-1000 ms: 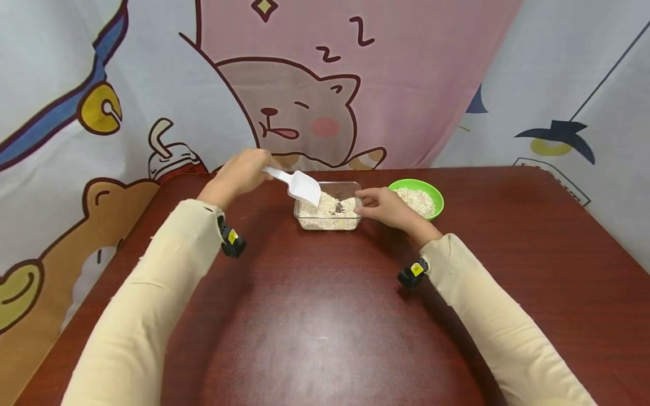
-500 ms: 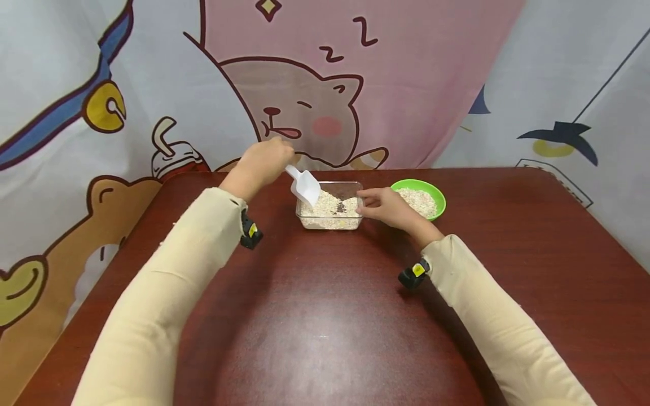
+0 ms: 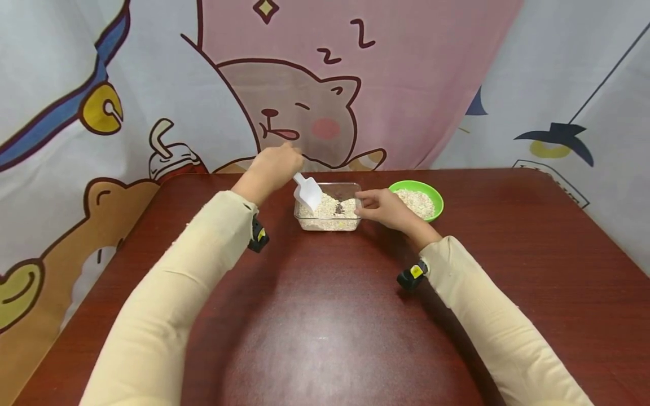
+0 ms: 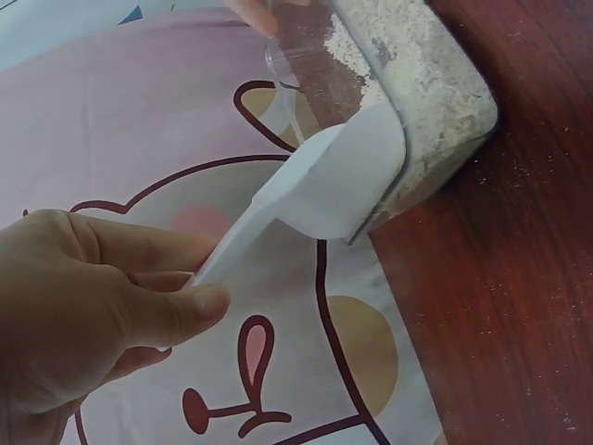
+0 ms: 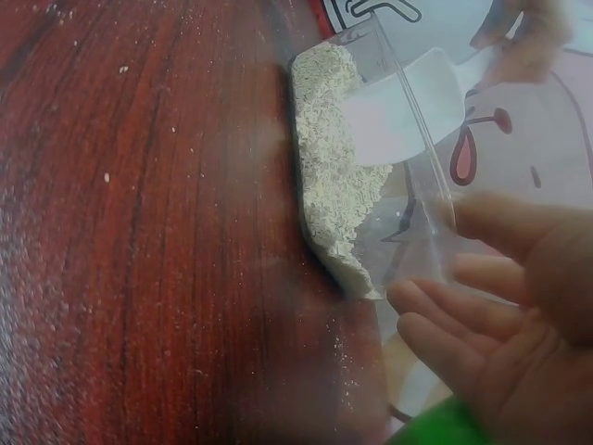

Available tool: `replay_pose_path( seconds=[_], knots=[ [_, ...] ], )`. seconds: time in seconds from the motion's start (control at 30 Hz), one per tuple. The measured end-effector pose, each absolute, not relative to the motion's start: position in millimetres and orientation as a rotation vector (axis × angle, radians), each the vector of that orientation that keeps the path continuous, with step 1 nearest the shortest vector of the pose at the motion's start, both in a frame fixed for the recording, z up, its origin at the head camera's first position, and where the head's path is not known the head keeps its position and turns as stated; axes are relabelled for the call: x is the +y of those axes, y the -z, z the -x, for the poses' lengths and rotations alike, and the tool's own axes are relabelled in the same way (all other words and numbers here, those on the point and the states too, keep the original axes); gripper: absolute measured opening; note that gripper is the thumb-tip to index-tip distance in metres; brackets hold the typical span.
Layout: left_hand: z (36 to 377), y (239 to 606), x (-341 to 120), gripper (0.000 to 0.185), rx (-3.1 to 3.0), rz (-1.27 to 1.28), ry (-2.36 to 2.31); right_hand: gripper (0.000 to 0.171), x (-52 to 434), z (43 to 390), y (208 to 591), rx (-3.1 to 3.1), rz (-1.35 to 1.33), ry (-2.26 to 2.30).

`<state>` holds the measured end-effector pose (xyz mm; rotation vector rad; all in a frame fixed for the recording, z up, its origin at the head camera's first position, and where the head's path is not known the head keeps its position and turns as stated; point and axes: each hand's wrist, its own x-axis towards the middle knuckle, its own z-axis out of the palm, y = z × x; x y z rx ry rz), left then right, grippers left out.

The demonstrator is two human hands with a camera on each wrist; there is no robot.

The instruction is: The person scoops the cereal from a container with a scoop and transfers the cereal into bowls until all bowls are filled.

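My left hand point(image 3: 278, 164) grips the handle of a white plastic scoop point(image 3: 307, 193), the thumb along the handle in the left wrist view. The scoop tilts down into a clear rectangular container point(image 3: 330, 224), its lip at the pale, oat-like flakes point(image 3: 330, 204) inside. A small dark bare patch shows among the flakes. My right hand point(image 3: 385, 207) holds the container's right end; in the right wrist view a digit touches the rim and other fingers lie at the outer wall. How much the scoop carries is hard to tell.
A green bowl point(image 3: 439, 204) of similar pale flakes stands to the right, partly behind my right hand. The dark red wooden table point(image 3: 315, 316) ends at a cartoon-printed curtain point(image 3: 431, 73) behind. Small crumbs lie on the wood in the right wrist view.
My left hand has moved right, first rising and then lowering slightly, and the scoop has turned steeper with its lip lower in the flakes. My right hand stays at the container.
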<state>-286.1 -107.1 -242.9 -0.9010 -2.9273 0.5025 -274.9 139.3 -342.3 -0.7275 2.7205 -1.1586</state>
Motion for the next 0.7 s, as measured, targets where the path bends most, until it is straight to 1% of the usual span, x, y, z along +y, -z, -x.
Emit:
replay_pose_path(
  seconds=[0.2, 0.47, 0.7],
  knots=[
    [286, 250, -107, 0.024, -2.96, 0.927, -0.432, 0.047, 137, 274, 343, 2.711, 0.723, 1.192],
    [285, 257, -118, 0.017, -2.956, 0.939, -0.207, 0.048, 138, 274, 345, 2.702, 0.705, 1.213],
    [289, 270, -126, 0.023, -3.018, 0.949, -0.045, 0.048, 139, 274, 346, 2.697, 0.701, 1.218]
  ],
)
